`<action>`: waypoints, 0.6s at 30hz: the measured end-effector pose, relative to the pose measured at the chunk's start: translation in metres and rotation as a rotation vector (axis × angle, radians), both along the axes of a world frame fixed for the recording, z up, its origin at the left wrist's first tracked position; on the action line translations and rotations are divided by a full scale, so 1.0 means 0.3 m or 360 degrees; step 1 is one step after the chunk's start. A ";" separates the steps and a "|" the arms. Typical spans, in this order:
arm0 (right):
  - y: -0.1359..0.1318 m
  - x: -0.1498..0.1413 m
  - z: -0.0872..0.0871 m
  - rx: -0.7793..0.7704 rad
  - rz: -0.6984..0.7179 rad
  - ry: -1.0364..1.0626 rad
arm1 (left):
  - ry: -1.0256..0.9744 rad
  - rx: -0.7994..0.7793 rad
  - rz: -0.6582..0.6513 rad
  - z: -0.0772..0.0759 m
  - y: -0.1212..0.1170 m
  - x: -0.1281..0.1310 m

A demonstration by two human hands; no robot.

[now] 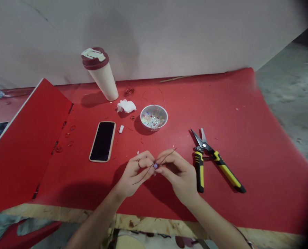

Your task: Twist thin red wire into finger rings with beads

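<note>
My left hand [135, 173] and my right hand [177, 171] meet just above the red table cover [234, 114], fingertips pinched together. Between them sits a small purple bead [155, 166] threaded on a thin dark wire [169, 154]. The wire runs up to the right past my right fingers and down to the left under my left hand. Both hands are closed on the wire at the bead. A small metal bowl [154, 118] with several pale and coloured beads stands behind the hands.
Yellow-and-black cutting pliers [213, 160] lie open to the right. A dark phone [102, 141] lies to the left, with a crumpled tissue [126, 105] and a tilted cream tumbler [102, 74] with a maroon lid behind. A raised red flap [26, 138] stands at left, with small wire rings [65, 142] beside it.
</note>
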State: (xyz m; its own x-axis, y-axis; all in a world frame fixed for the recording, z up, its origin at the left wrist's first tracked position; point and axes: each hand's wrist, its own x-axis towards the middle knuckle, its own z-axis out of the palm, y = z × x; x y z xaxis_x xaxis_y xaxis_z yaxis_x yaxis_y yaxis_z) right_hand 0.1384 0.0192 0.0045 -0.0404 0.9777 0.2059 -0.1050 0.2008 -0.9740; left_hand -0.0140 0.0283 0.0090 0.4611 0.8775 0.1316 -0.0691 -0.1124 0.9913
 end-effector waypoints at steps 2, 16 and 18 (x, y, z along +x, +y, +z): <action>0.000 0.005 0.003 0.0012 -0.0014 -0.0026 | 0.0000 0.0008 -0.0018 0.000 0.001 -0.002; 0.006 0.026 -0.005 -0.0088 0.0215 0.0162 | -0.0208 -0.0237 -0.0147 -0.018 0.002 -0.006; 0.003 0.024 -0.005 -0.0097 0.0232 0.0170 | -0.0218 -0.0233 -0.0125 -0.017 0.002 -0.006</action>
State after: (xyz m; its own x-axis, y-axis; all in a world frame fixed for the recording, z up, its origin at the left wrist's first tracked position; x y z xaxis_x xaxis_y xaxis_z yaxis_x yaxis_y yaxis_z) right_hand 0.1455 0.0202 0.0030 -0.1635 0.9740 0.1571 -0.2324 0.1168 -0.9656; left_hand -0.0157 0.0290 0.0038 0.5152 0.8541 0.0714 -0.2070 0.0431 0.9774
